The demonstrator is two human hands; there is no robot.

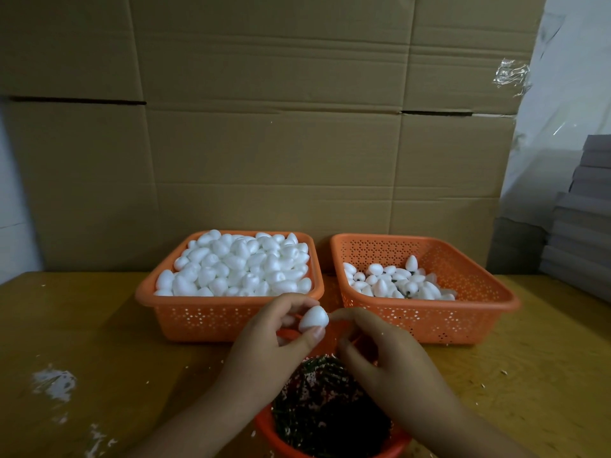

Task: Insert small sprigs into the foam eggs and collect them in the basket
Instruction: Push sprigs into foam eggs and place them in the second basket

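Head view looks down on the left hand (264, 345), which pinches a white foam egg (313, 319) between thumb and curled fingers, pointed end up and away from the person. Touching the egg's right side are the fingertips of the right hand (386, 355); its thumb and forefinger are drawn together as if pinching something small, but whether a sprig sits between them cannot be told. Both hands hover above a round orange bowl (264, 424) at the near edge of the wooden table (99, 325), heaped with dark green sprigs (324, 408). Beyond the hands stand two orange perforated baskets side by side — the left basket (205, 315) brim-full of plain foam eggs, the right basket (469, 292) holding a shallow layer of eggs gathered toward its left half, some showing dark sprig tips. White foam crumbs (53, 381) speckle the table near its left edge. Flattened cardboard (264, 127) stands behind the baskets along the far edge — a stack of grey boards (582, 226) rises at the right.
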